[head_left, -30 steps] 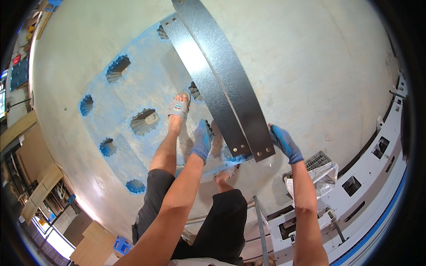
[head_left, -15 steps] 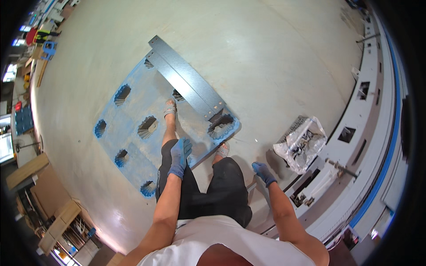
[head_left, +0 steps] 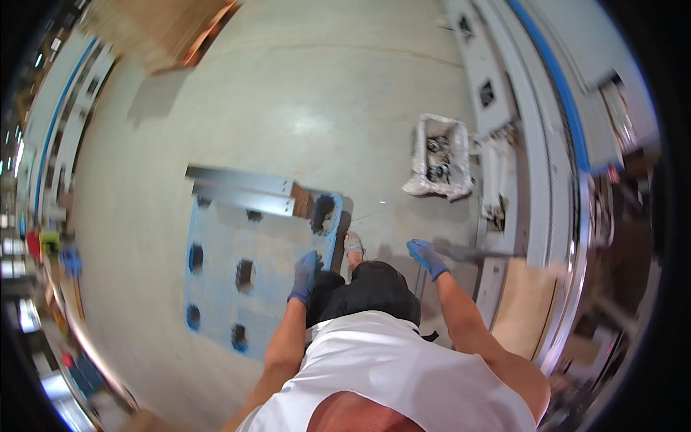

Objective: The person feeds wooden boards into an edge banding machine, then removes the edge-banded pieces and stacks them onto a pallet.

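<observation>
Below, hands [head_left: 305, 277] empty; metal rails [head_left: 241, 191] on blue pallet [head_left: 216, 288], bin [head_left: 439, 157] apart

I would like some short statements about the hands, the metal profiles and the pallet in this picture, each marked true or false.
1. Both hands wear blue gloves. True: the left hand and the right hand are each in a blue glove.
2. The left hand grips a metal profile. False: it hangs empty over the near edge of the blue pallet.
3. Two grey metal profiles lie across the far end of the pallet. True.
4. The right hand holds the white bag. False: the hand is empty, and the bag sits on the floor farther away, beside the grey machine frame.
5. The pallet leans upright against a wall. False: it lies flat on the floor.
</observation>
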Tool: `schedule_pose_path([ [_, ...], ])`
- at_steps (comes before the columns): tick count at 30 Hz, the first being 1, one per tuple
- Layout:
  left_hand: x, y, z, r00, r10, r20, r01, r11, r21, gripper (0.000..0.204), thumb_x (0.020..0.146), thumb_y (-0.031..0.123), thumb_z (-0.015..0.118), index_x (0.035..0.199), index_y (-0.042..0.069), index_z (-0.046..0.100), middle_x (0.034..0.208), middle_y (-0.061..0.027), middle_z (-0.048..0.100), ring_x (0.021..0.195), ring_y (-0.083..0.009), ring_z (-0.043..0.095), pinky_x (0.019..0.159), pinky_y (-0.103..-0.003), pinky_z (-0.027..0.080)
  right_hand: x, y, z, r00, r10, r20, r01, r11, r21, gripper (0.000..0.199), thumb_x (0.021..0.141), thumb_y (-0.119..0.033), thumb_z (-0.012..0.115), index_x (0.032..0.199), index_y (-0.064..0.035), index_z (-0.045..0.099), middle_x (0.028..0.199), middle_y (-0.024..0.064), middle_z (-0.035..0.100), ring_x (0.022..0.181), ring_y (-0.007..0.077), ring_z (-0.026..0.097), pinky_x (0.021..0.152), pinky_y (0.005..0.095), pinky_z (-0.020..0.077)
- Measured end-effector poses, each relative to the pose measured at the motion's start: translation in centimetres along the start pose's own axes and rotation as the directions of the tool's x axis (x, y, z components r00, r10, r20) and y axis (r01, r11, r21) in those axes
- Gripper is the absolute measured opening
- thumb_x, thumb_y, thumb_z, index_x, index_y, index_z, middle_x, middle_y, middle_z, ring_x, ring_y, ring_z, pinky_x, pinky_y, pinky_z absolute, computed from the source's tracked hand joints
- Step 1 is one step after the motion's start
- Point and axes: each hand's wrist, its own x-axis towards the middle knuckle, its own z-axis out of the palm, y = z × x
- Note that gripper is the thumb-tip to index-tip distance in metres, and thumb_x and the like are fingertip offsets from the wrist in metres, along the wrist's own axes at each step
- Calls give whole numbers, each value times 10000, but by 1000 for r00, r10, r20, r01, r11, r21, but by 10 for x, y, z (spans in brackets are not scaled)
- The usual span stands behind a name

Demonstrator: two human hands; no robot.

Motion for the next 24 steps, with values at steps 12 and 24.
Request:
schedule_pose_path([
  [12,-48,-159,-136,979,-163,121,143,976,164,416,904,328,523,1211,48,505,1132,-131,592,996,-311,578,822,-506,459,-226,-1,14,711,-72,-700,71,997,-31,179,880,-196,574,988,-64,628,860,201,655,818,394,624,747,476,497],
  [24,-119,-182,-124,968,-237,83,197,922,334,389,913,318,531,1201,56,537,1131,-119,614,972,-294,595,800,-466,469,-421,143,-74,80,-55,-995,-496,864,-88,327,783,-165,624,1090,-54,611,1160,213,550,1122,407,505,966,526,386],
])
